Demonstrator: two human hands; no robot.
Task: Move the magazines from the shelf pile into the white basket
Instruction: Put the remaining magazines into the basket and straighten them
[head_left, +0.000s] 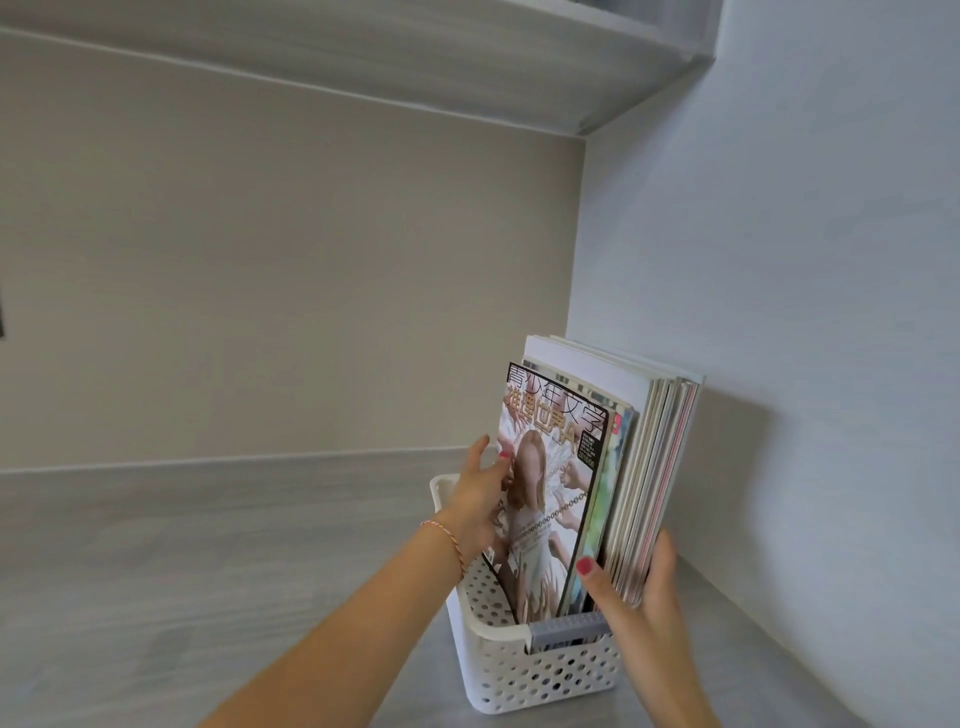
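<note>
Shelf (208, 571): grey surface, bearing the basket near its right-hand corner.

White basket (545, 680): perforated plastic, grey handle at its near rim; landmark for all below.

Magazines (639, 467): a thick batch standing upright inside the basket, tops well above its rim. Judged heavy together, each copy limp and glossy (liable to slide or slump); best held by the edges, low down.

Right hand (644, 608): at the basket's right, closed on the batch's near edge, thumb in front, fingers behind.

Left hand (480, 499): above the basket's left rim, fingers pressed flat to the front cover, steadying rather than clasping.
</note>
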